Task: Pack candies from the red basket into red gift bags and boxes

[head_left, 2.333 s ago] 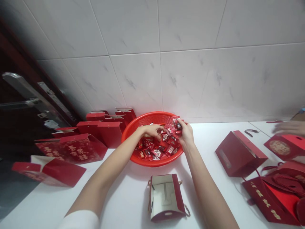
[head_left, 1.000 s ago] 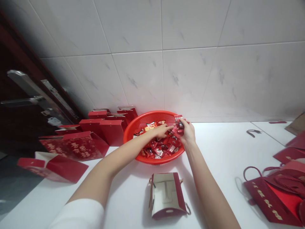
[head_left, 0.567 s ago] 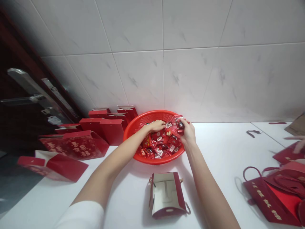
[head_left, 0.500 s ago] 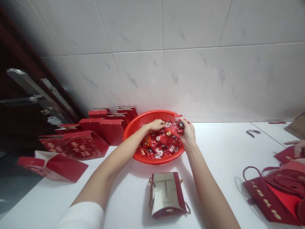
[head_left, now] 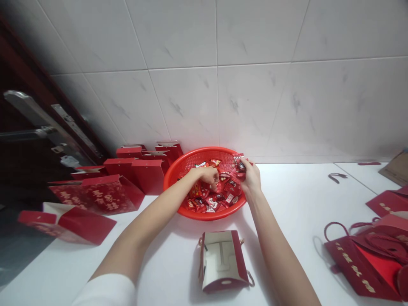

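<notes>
A red plastic mesh basket [head_left: 207, 216] holds a heap of wrapped candies [head_left: 212, 203] in red, pink and dark wrappers. My left hand [head_left: 208, 176] reaches into it, fingers curled down and drawn together among the candies. A pinkish wrapper shows at its fingertips, but whether it is gripped I cannot make out. Over the basket's right rim, my right hand [head_left: 251, 175] is closed around several wrapped candies [head_left: 239, 163]. In front of the basket stands an open box [head_left: 223, 259], dark red outside and cream inside, with cord handles at its sides.
Red paper gift boxes [head_left: 148, 176] stand in a group left of the basket, by a door with a metal handle [head_left: 25, 134]. Dark red bags [head_left: 360, 265] lie at right. A strip of dark ribbon [head_left: 338, 176] and a brown carton [head_left: 395, 168] sit farther back. A tiled wall closes the rear.
My left hand has moved down and slightly toward me in the basket, its fingers now curled. My right hand stays nearly still with its candies. Another person's hand at far right has left view.
</notes>
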A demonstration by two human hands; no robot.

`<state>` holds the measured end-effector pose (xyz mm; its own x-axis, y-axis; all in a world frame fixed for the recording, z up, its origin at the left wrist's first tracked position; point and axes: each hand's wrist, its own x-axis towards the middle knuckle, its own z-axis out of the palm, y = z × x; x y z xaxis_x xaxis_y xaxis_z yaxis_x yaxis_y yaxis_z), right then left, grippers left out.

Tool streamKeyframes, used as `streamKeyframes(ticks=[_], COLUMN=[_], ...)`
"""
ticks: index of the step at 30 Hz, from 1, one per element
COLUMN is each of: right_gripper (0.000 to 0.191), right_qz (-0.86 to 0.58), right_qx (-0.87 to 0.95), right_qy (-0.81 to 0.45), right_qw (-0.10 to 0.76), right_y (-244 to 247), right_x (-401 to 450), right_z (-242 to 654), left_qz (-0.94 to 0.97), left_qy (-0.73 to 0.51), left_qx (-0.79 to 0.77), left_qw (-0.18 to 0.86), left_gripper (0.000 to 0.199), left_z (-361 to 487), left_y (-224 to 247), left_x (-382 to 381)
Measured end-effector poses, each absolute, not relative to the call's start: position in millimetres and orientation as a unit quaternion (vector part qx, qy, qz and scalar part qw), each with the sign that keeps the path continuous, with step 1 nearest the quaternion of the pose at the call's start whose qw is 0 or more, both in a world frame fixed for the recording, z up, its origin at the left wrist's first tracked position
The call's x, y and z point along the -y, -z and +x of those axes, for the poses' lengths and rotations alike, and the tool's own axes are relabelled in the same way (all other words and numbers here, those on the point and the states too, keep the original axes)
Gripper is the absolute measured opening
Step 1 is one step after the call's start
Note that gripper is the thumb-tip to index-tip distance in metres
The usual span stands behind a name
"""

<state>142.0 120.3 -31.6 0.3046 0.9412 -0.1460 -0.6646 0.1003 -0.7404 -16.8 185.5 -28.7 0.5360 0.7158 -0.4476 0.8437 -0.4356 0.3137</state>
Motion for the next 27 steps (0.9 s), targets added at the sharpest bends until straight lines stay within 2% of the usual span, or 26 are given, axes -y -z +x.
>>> streamKeyframes(ticks=[3, 6, 14, 18, 23, 27], right_gripper=[0.014, 0.014, 0.019, 0.015, 0.015, 0.024], right_qz=[-0.364, -0.361, -0.345, -0.335, -0.341, -0.346], right_qx=[0.185, 0.179, 0.178, 0.165, 0.201, 0.205], right_qy=[-0.561, -0.564, -0.598, -0.592, -0.597, -0.589], right_qw=[0.72, 0.721, 0.701, 0.714, 0.698, 0.701], right_y=[33, 34, 37, 35, 33, 36], right_x=[-121, -122, -125, -124, -120, -122], right_z=[142, 142, 145, 144, 144, 145], left_qz=[0.841, 0.848, 0.852, 0.848, 0.854, 0.867], left_qy=[0.143, 0.122, 0.074, 0.049, 0.028, -0.031], left_qx=[-0.465, -0.466, -0.441, -0.451, -0.479, -0.46], left_qw=[0.236, 0.223, 0.271, 0.276, 0.2, 0.192], left_gripper=[0.038, 0.03, 0.02, 0.019, 0.016, 0.026], left_z=[-14, -16, -19, -18, -21, -20], left_y=[28, 25, 18, 19, 23, 24], left_x=[-183, -184, -185, -184, -188, -190])
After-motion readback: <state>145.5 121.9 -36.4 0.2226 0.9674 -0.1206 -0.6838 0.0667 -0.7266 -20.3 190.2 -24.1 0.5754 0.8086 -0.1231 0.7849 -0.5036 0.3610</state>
